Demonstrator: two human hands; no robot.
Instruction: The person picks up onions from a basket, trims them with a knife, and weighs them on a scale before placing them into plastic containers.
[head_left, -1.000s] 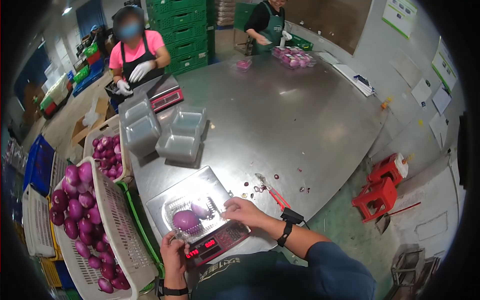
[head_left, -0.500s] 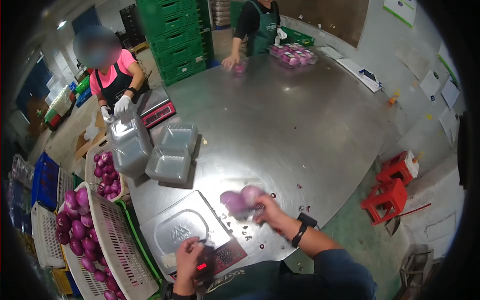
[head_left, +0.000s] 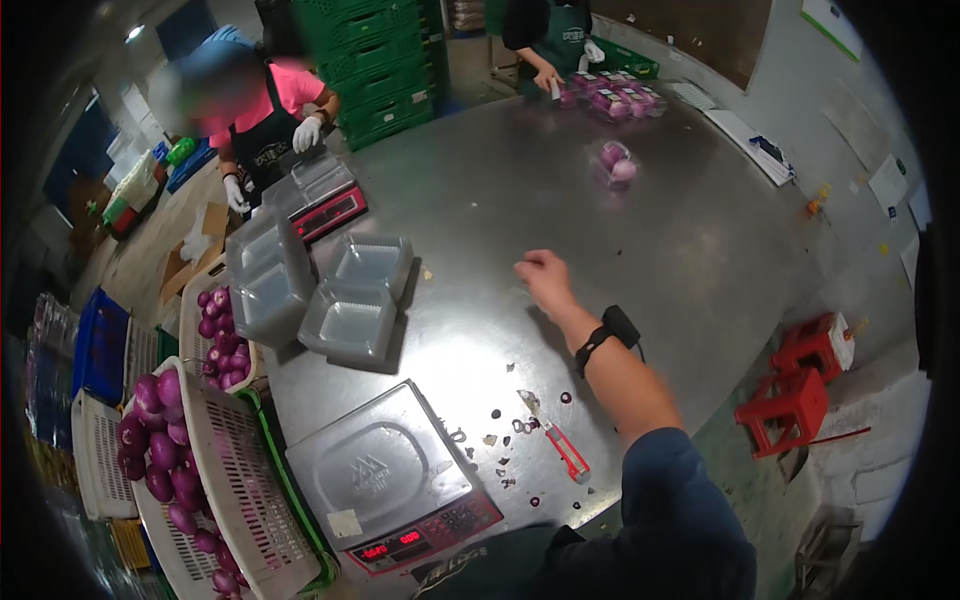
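Note:
My right hand [head_left: 545,283] is stretched out over the middle of the steel table [head_left: 700,260], its fingers curled together with nothing in them. Farther off, a clear plastic box of peeled purple onions [head_left: 615,165] stands on the steel, well apart from my hand. Nearer to me lies a knife with a red handle [head_left: 562,447], among scraps of onion skin [head_left: 490,440]. A digital scale [head_left: 385,470] with a bare metal plate sits at the near left. My left hand is out of view.
Clear plastic trays [head_left: 350,315] stand stacked left of centre. Crates of purple onions [head_left: 165,440] line the left edge. A co-worker in pink [head_left: 295,90] stands by another scale [head_left: 330,212]; a second co-worker [head_left: 550,45] is beside packed onion boxes [head_left: 620,97]. Red stools [head_left: 785,405] stand at right.
My right hand has let go of the onion box and moved forward; the box is now far across the table. The knife has come into sight. My left hand has left the view.

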